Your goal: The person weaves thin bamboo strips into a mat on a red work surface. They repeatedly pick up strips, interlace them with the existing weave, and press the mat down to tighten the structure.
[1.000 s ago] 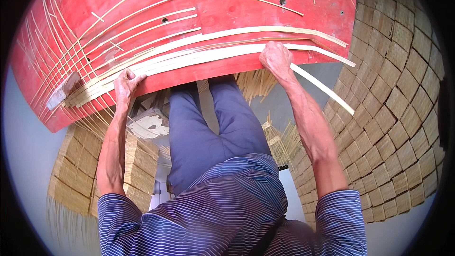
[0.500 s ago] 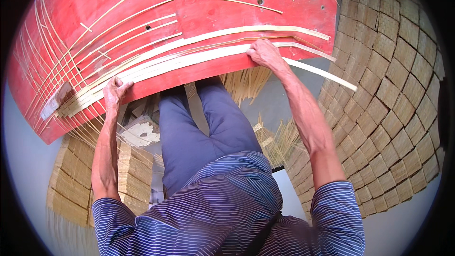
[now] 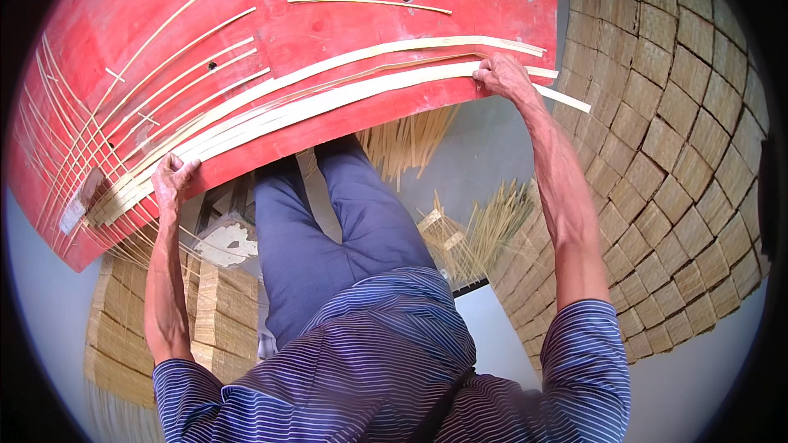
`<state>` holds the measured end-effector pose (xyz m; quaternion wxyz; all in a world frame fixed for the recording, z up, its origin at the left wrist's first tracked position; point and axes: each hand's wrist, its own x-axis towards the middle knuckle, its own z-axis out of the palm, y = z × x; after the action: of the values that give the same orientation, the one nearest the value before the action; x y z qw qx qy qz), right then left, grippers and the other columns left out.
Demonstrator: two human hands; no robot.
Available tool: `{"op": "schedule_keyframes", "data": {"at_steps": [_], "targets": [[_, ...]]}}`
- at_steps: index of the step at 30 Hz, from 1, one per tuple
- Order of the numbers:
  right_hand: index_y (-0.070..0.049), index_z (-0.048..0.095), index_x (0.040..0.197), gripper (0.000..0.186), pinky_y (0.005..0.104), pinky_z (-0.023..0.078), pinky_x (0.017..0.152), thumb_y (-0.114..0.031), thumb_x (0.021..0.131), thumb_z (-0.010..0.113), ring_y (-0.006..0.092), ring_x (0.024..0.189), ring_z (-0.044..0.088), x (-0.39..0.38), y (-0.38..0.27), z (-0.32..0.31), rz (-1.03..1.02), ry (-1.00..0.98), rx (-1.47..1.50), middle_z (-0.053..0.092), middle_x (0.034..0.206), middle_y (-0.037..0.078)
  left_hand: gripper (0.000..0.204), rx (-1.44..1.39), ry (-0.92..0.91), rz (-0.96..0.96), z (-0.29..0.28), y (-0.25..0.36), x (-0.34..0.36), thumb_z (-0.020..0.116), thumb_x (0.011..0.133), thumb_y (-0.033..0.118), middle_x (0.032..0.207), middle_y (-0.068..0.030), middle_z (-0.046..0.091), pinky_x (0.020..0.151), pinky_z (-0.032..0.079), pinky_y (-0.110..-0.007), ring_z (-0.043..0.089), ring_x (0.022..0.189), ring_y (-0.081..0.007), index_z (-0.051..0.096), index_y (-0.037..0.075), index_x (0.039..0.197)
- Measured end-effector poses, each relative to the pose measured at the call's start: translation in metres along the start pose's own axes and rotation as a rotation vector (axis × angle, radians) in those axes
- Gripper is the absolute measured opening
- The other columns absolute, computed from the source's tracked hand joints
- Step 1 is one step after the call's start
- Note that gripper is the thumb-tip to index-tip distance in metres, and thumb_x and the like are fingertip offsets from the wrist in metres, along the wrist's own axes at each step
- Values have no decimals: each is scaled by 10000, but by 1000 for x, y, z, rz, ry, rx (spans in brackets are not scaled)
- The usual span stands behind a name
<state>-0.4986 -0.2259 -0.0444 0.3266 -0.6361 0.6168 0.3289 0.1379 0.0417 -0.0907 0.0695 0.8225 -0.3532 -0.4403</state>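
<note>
A wide, pale bamboo strip point(image 3: 353, 92) curves along the near edge of the red board point(image 3: 345, 29). My right hand point(image 3: 505, 78) is closed on this strip near its right end, by the board's right corner. My left hand point(image 3: 174, 180) grips the same strip further left, thumb along its near edge, beside the woven crossing. Other strips lie just beyond it, among them a long pale strip point(image 3: 394, 47). At the far left, thin bamboo splints point(image 3: 90, 127) cross the long strips in an open weave. A worn block point(image 3: 82, 199) rests on the woven corner.
Stacked woven bundles point(image 3: 665, 131) fill the floor at right, with more bundles point(image 3: 131, 320) at lower left. Loose splints point(image 3: 497, 217) stand below the board, near my legs. A single thin strip point(image 3: 369, 5) lies further back on the board.
My right hand has slid rightward along the pale strip, toward its end. My left hand stays near the weave. The whole view has shifted slightly.
</note>
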Motion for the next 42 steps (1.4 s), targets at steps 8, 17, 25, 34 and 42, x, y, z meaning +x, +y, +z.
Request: {"op": "schedule_keyframes", "data": {"at_steps": [8,17,25,34,42], "targets": [[-50,739,827,206,533,542,808,-241,820,663,419,898,700,9,-1,12,7,102,-90,714,863,243,435,-8,0,-6,2,0,-2,861,784,283,611,3,529,517,436,-278,485,555,-91,493,63,710],[-13,718,841,209,533,571,777,-160,802,575,440,845,709,6,-8,34,-11,297,-173,710,845,256,434,12,5,-22,2,2,-1,861,780,290,610,-3,529,517,427,-286,487,558,-99,499,63,707],[-44,739,907,233,513,577,798,-155,801,563,422,916,714,0,-39,41,149,354,-126,726,945,238,430,-36,18,11,4,-8,0,866,771,270,611,8,518,532,397,-290,458,572,-100,498,61,699],[-42,733,974,277,538,553,852,-139,822,523,418,1000,691,13,-33,33,98,216,-211,718,1021,245,365,-56,23,-75,0,6,-8,849,761,204,597,13,507,499,383,-284,449,561,-85,515,77,685],[-66,601,1310,407,523,485,739,-210,930,620,422,816,625,-31,6,19,-181,219,-248,648,875,231,466,135,79,1,10,-18,4,886,659,410,763,-179,673,690,529,-448,665,757,-337,620,39,756]]}}
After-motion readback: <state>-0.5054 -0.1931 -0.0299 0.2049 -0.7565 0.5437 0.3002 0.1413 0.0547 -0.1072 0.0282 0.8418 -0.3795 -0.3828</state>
